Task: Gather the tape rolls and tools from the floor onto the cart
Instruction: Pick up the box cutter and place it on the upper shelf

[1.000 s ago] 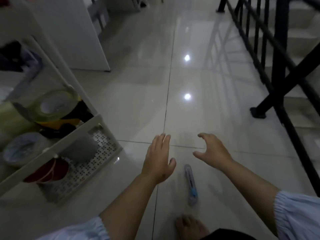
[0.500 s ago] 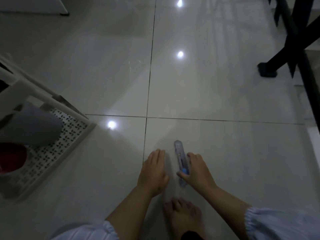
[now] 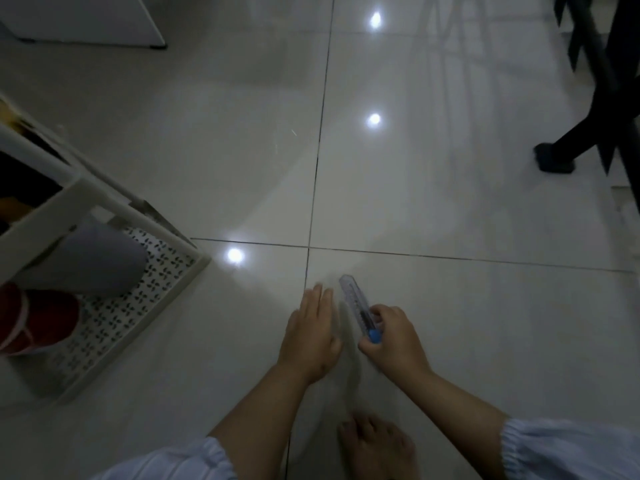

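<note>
My right hand (image 3: 393, 336) grips the translucent blue-capped plastic utility knife (image 3: 358, 306); left hand (image 3: 311, 336) flat beside, empty; white perforated cart (image 3: 138, 299) not reached yet.

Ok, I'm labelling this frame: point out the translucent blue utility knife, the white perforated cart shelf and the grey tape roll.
translucent blue utility knife (image 3: 354, 296), head view, on its clear upper body.
white perforated cart shelf (image 3: 138, 308), head view, on its bare patterned floor.
grey tape roll (image 3: 100, 265), head view, on its curved side.
</note>
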The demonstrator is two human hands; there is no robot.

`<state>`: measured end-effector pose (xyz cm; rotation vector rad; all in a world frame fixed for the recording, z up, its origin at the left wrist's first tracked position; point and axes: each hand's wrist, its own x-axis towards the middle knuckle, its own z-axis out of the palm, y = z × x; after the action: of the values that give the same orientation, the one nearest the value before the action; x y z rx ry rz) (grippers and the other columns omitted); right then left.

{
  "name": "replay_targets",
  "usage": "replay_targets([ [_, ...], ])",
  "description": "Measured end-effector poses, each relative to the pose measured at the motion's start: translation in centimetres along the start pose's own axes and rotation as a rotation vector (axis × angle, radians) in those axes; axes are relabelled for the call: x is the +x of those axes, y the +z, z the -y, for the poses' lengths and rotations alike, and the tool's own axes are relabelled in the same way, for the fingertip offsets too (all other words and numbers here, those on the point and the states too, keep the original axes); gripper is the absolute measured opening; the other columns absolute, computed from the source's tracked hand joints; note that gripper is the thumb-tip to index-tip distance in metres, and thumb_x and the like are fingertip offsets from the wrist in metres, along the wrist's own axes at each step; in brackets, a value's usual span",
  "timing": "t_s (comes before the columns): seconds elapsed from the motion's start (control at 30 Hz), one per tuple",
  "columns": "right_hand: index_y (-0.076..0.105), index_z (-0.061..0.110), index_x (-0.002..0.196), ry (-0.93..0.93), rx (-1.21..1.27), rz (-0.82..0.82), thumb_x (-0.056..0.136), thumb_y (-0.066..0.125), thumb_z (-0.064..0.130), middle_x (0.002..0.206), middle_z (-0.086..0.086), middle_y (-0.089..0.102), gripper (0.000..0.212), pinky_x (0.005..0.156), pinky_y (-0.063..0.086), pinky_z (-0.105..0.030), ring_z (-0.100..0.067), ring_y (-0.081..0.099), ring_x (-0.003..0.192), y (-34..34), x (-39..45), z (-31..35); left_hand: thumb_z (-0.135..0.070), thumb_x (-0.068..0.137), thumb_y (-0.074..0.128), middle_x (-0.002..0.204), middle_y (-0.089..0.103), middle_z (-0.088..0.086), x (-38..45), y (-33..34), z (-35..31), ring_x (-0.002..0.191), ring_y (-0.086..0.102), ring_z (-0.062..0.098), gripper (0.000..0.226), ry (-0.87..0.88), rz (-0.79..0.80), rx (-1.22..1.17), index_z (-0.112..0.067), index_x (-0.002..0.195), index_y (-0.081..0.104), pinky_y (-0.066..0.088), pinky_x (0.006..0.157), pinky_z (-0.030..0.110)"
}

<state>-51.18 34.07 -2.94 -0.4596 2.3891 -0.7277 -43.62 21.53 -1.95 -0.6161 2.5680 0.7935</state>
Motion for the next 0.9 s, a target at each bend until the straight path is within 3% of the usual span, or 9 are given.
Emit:
replay_targets([
  [0.23,0.054,0.01,0.116,-0.265,0.073,-0.111,0.071,0.07,0.012,0.106,-0.008,0.056,0.048,0.071,0.042,-0.017,-0.014,0.05,0.084,-5.0,0.5,9.2,-0.024,0.091,0.047,0.157,-0.012,0.006,-1.9,-7.9,0.1,0.144,-0.011,0.021,0.074,0.008,-0.268,-0.068,-0.015,0.146,-0.001,0.001,0.117,0.034],
  [0.33,0.055,0.012,0.115,-0.398,0.075,-0.126,0.072,0.068,0.01,0.102,-0.004,0.054,0.045,0.074,0.046,-0.02,-0.014,0.051,0.086,-7.7,-0.4,14.4,-0.024,0.091,0.047,0.157,-0.011,0.005,-4.0,-12.4,0.4,0.144,-0.013,0.02,0.072,0.038,-0.382,-0.04,-0.015,0.146,0.0,0.0,0.116,0.032],
  [0.53,0.057,0.014,0.113,-0.709,0.043,-0.158,0.071,0.068,0.01,0.096,0.002,0.053,0.043,0.076,0.05,-0.023,-0.012,0.052,0.086,-12.1,-5.2,24.9,-0.013,0.086,0.054,0.155,0.015,0.01,-10.0,-22.2,0.8,0.144,0.01,0.023,0.067,0.105,-0.721,-0.099,-0.007,0.143,0.019,0.015,0.119,0.037],
  [0.67,0.06,0.015,0.108,-0.823,0.071,-0.176,0.07,0.069,0.011,0.096,0.001,0.059,0.039,0.077,0.054,-0.028,-0.013,0.055,0.084,-13.2,-8.5,30.8,-0.027,0.082,0.044,0.15,0.026,0.014,-14.9,-26.1,1.7,0.141,0.02,0.025,0.063,0.114,-0.865,-0.082,-0.004,0.139,0.03,0.017,0.113,0.03],
  [0.77,0.061,0.014,0.105,-0.903,0.091,-0.196,0.069,0.071,0.012,0.092,0.003,0.06,0.037,0.074,0.055,-0.028,-0.012,0.056,0.08,-13.5,-10.8,34.6,-0.028,0.081,0.043,0.145,0.035,0.018,-18.3,-28.8,2.8,0.137,0.029,0.03,0.059,0.09,-0.975,-0.067,0.0,0.133,0.039,0.025,0.112,0.038],
  [0.9,0.064,0.013,0.102,-0.998,0.125,-0.207,0.069,0.072,0.011,0.089,-0.001,0.065,0.034,0.066,0.054,-0.025,-0.014,0.06,0.076,-13.9,-13.5,39.3,-0.033,0.081,0.039,0.146,0.033,0.012,-23.0,-32.6,3.4,0.135,0.021,0.015,0.062,0.107,-1.129,-0.037,-0.005,0.136,0.037,0.021,0.111,0.027],
])
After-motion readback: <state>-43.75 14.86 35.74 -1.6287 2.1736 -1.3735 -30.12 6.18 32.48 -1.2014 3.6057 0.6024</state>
